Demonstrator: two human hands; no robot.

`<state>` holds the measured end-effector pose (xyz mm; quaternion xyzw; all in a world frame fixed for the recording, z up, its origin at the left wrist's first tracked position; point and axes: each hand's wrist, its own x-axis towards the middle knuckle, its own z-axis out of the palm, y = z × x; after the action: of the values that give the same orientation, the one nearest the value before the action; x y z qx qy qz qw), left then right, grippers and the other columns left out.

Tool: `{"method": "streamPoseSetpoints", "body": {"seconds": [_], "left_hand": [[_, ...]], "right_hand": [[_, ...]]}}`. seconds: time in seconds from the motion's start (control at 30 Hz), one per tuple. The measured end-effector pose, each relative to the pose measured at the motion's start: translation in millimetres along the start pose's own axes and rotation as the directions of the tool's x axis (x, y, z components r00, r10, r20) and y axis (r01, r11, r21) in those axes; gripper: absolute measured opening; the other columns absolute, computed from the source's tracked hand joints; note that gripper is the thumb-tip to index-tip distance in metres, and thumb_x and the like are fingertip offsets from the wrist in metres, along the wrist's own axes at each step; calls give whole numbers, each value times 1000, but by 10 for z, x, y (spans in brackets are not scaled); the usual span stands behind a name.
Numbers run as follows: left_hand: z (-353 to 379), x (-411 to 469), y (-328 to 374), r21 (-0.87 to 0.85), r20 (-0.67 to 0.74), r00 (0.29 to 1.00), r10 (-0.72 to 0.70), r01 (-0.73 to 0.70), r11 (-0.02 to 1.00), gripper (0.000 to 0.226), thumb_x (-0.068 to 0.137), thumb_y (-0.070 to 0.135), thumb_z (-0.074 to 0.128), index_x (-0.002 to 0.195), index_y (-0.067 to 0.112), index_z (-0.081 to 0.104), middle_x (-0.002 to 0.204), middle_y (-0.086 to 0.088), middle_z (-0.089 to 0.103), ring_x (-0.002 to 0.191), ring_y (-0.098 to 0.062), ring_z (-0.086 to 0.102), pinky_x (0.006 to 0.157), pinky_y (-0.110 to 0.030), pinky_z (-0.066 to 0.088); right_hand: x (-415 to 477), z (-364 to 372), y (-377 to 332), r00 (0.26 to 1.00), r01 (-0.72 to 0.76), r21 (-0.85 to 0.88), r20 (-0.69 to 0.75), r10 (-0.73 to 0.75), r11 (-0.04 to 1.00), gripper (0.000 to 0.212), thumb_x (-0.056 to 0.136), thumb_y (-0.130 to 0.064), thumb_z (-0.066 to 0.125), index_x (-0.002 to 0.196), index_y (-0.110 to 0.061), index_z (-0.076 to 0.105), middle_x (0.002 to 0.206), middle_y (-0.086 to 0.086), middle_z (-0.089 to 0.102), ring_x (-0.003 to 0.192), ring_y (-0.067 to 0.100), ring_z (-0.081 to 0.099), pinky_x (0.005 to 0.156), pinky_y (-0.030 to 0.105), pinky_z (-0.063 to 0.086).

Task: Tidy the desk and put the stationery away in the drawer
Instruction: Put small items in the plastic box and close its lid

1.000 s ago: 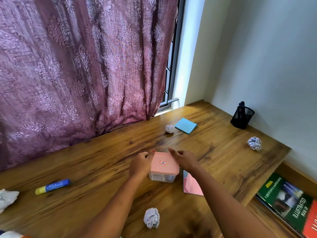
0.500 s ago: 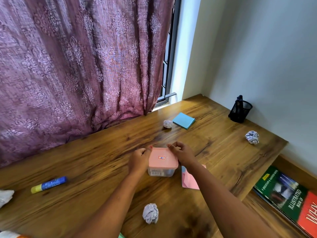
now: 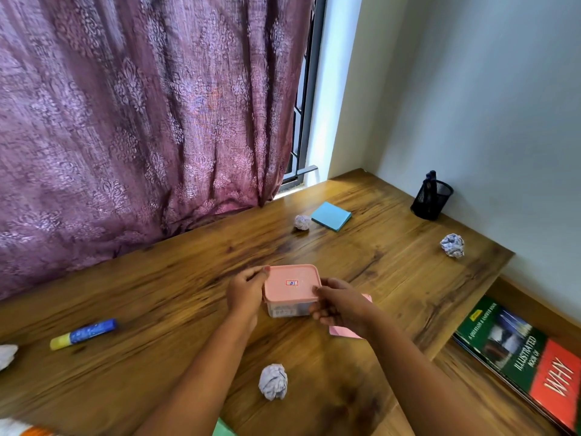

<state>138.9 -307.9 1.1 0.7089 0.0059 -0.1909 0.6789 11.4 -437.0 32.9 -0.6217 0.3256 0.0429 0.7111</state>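
Note:
A small clear plastic box with a pink lid (image 3: 291, 284) sits at the middle of the wooden desk (image 3: 176, 297). My left hand (image 3: 246, 294) grips its left side, fingers curled over the lid's edge. My right hand (image 3: 338, 305) holds its right front corner, thumb on the lid. A pink sticky-note pad (image 3: 345, 332) lies mostly hidden under my right hand. A blue sticky-note pad (image 3: 331, 216) lies near the window. A blue and yellow glue stick (image 3: 84, 333) lies at the left.
Crumpled paper balls lie at the front (image 3: 273, 381), by the blue pad (image 3: 302, 222), at the right (image 3: 452, 245) and at the left edge (image 3: 7, 355). A black mesh pen holder (image 3: 431, 197) stands in the corner. A book (image 3: 528, 354) lies on the lower shelf.
My right hand has slid from the lid's far edge down to the box's right front corner. The box seems to have turned a little between my hands.

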Motion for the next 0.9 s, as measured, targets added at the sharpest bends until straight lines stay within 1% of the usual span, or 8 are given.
{"method": "streamPoseSetpoints", "body": {"seconds": [0.13, 0.3, 0.37, 0.43, 0.53, 0.67, 0.8, 0.9], "left_hand": [[-4, 36, 94, -39, 31, 997, -77, 79, 996, 15, 86, 5, 64, 99, 0, 68, 73, -5, 63, 58, -15, 55, 32, -11, 35], [-13, 18, 163, -51, 73, 991, -114, 118, 992, 19, 86, 2, 62, 103, -6, 67, 70, -8, 61, 45, -13, 55, 29, -9, 29], [-56, 2, 140, -94, 97, 986, -139, 148, 985, 19, 85, 5, 66, 102, -4, 67, 74, -11, 64, 44, -11, 58, 34, -12, 36], [-104, -28, 94, -123, 92, 984, -151, 162, 979, 7, 82, 6, 69, 89, 3, 67, 89, -19, 69, 59, -17, 62, 48, -22, 47], [-121, -122, 29, -157, 23, 993, -115, 117, 981, 8, 80, 4, 72, 77, 9, 65, 99, -22, 69, 68, -21, 62, 60, -31, 49], [-39, -341, 125, -206, 106, 989, -99, 119, 971, 11, 82, 3, 69, 92, 4, 67, 90, -12, 69, 71, -17, 64, 58, -29, 51], [225, -701, 229, -195, 272, 960, -68, 124, 973, 4, 84, 2, 66, 88, 2, 65, 71, -5, 71, 62, -16, 68, 58, -30, 58], [476, -1055, 199, -195, 376, 923, -77, 160, 968, 12, 85, -2, 62, 76, 6, 62, 53, 2, 68, 52, -12, 66, 45, -21, 55]], "right_hand": [[16, 45, 33, 999, 47, 94, -7, -46, 994, 23, 101, -13, 44, 123, -11, 48, 66, 11, 63, 49, 11, 61, 47, 19, 52], [-18, 116, 53, 995, 88, 116, -56, -82, 989, 22, 100, -11, 44, 120, -6, 51, 61, 10, 62, 44, 10, 59, 42, 18, 49], [-38, 154, 72, 992, 103, 120, -90, -92, 987, 26, 100, -10, 43, 125, -7, 50, 60, 9, 62, 43, 10, 58, 42, 18, 49], [-72, 187, 77, 989, 109, 124, -110, -95, 986, 28, 101, -11, 43, 128, -9, 48, 59, 9, 62, 45, 11, 59, 43, 19, 50], [-158, 200, 105, 987, 112, 116, -130, -96, 987, 31, 100, -13, 44, 131, -13, 46, 65, 11, 62, 49, 13, 59, 46, 21, 51], [-398, 105, 186, 969, 175, 163, -205, -140, 971, 31, 101, -16, 43, 131, -15, 47, 67, 11, 60, 49, 13, 56, 48, 22, 49], [-846, -189, 256, 937, 244, 183, -299, -183, 952, 23, 101, -15, 42, 123, -19, 46, 68, 9, 61, 55, 15, 55, 51, 21, 50], [-1214, -474, 365, 897, 261, 124, -399, -193, 957, 18, 101, -16, 43, 118, -19, 49, 67, 8, 63, 51, 13, 57, 50, 21, 48]]}}
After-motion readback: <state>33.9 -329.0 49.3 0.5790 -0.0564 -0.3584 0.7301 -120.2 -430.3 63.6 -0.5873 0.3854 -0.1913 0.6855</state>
